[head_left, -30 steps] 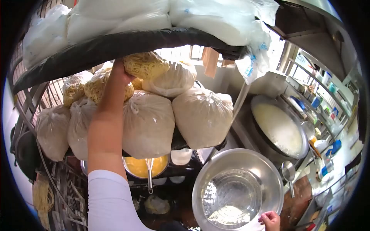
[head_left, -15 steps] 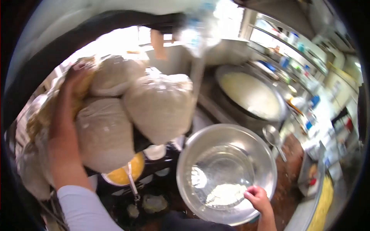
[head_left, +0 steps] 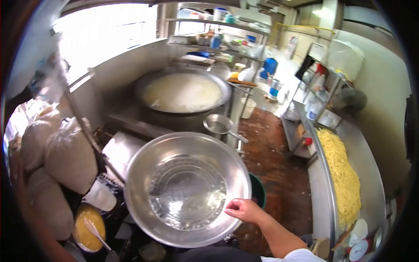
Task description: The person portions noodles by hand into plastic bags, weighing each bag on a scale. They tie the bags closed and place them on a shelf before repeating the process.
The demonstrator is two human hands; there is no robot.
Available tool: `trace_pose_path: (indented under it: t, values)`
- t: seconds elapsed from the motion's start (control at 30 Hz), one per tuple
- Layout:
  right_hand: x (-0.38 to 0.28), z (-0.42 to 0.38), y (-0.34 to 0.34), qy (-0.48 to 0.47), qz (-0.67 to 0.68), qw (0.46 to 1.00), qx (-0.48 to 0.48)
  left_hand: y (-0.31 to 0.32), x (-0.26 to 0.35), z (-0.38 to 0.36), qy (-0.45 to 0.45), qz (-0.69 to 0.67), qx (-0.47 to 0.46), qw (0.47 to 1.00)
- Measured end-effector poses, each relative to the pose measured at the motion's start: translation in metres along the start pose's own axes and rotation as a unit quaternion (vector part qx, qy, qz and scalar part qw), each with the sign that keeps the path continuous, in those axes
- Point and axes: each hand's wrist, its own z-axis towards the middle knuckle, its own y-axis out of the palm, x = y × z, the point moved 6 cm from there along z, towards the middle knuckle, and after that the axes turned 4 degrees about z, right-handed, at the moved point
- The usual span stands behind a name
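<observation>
A large steel basin (head_left: 146, 153) fills the lower middle and appears empty inside, with ridged rings and bright reflections on its bottom. My right hand (head_left: 244, 210) is over its right rim. The fingers are curled and pressed together, pointing inward; whatever they may pinch is too small or hidden to make out. My left hand does not show. Full plastic bags of pale material (head_left: 70, 155) are stacked at the left. Below them, a bowl of yellow-orange liquid (head_left: 85, 225) holds a whisk (head_left: 97, 233), near a white container (head_left: 101, 196).
Behind the basin, a wide wok (head_left: 183, 91) holds pale liquid. A handled steel strainer or pan (head_left: 218, 124) lies nearby. Yellow strands (head_left: 340, 174) fill a steel trough at right. Shelves (head_left: 218, 46) hold bottles and containers; a blue barrel (head_left: 269, 67) stands on the far floor.
The view has swung right, so the bags and basin appear further left. My left hand, earlier up at the bags, has left the view. My right hand remains at the basin's right side.
</observation>
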Motion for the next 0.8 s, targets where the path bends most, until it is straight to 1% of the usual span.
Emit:
trace_pose_path:
  t: [0.03,0.07,0.1,0.13,0.17,0.2,0.23,0.27,0.3,0.33,0.37,0.43,0.5,0.53,0.57,0.6,0.67,0.7,0.73,0.77,0.8]
  values:
    - [0.005,-0.008,-0.009,-0.002,0.002,1.0,0.005,0.008,-0.01,-0.018,0.008,-0.013,-0.006,1.0]
    - [0.021,-0.014,-0.016,0.002,-0.015,1.0,0.008,0.013,0.001,-0.038,0.184,-0.062,-0.008,0.981]
    - [0.035,-0.02,-0.022,-0.011,-0.011,1.0,0.017,0.013,0.02,-0.065,0.354,-0.107,-0.007,0.929]
    - [0.047,-0.029,-0.03,-0.009,-0.014,1.0,0.019,0.028,0.054,-0.107,0.175,-0.333,-0.056,0.925]
    - [0.059,-0.037,-0.04,-0.008,-0.017,1.0,0.016,0.059,0.087,-0.163,-0.022,-0.526,-0.102,0.844]
    - [0.069,-0.048,-0.052,-0.011,-0.011,1.0,0.016,0.08,0.107,-0.194,-0.031,-0.56,-0.225,0.797]
    - [0.087,-0.058,-0.063,-0.023,-0.005,1.0,0.013,0.096,0.14,-0.226,-0.039,-0.582,-0.342,0.737]
    - [0.104,-0.07,-0.078,-0.017,0.002,1.0,0.016,0.111,0.17,-0.261,-0.042,-0.547,-0.358,0.756]
    - [0.116,-0.083,-0.094,-0.013,0.01,1.0,0.014,0.12,0.215,-0.299,-0.049,-0.508,-0.37,0.776]
    - [0.131,-0.098,-0.112,0.012,0.003,1.0,0.011,0.132,0.248,-0.332,-0.057,-0.478,-0.4,0.78]
    - [0.154,-0.11,-0.13,0.006,0.006,1.0,0.002,0.143,0.28,-0.363,-0.067,-0.447,-0.431,0.781]
    - [0.205,-0.145,-0.168,0.005,-0.006,0.998,0.064,0.155,0.35,-0.427,-0.088,-0.469,-0.536,0.696]
    - [0.252,-0.185,-0.203,0.11,0.08,0.988,0.07,0.171,0.409,-0.493,-0.007,-0.442,-0.652,0.616]
    - [0.263,-0.206,-0.222,0.126,0.11,0.982,0.084,0.176,0.44,-0.518,0.081,-0.384,-0.696,0.601]
    - [0.28,-0.225,-0.237,0.13,0.104,0.982,0.089,0.18,0.47,-0.543,0.166,-0.329,-0.728,0.579]
    - [0.3,-0.244,-0.248,0.119,0.155,0.975,0.105,0.187,0.498,-0.567,0.174,-0.336,-0.747,0.547]
    - [0.323,-0.272,-0.273,0.11,0.239,0.954,0.143,0.187,0.565,-0.597,0.217,-0.293,-0.772,0.521]
    - [0.337,-0.282,-0.282,0.113,0.24,0.953,0.147,0.188,0.592,-0.61,0.237,-0.263,-0.786,0.507]
    - [0.355,-0.294,-0.291,0.129,0.264,0.938,0.183,0.192,0.617,-0.621,0.24,-0.26,-0.789,0.502]
    - [0.369,-0.302,-0.298,0.147,0.29,0.92,0.22,0.197,0.641,-0.634,0.296,-0.256,-0.783,0.484]
    - [0.366,-0.308,-0.307,0.168,0.288,0.91,0.245,0.203,0.659,-0.646,0.351,-0.254,-0.773,0.463]
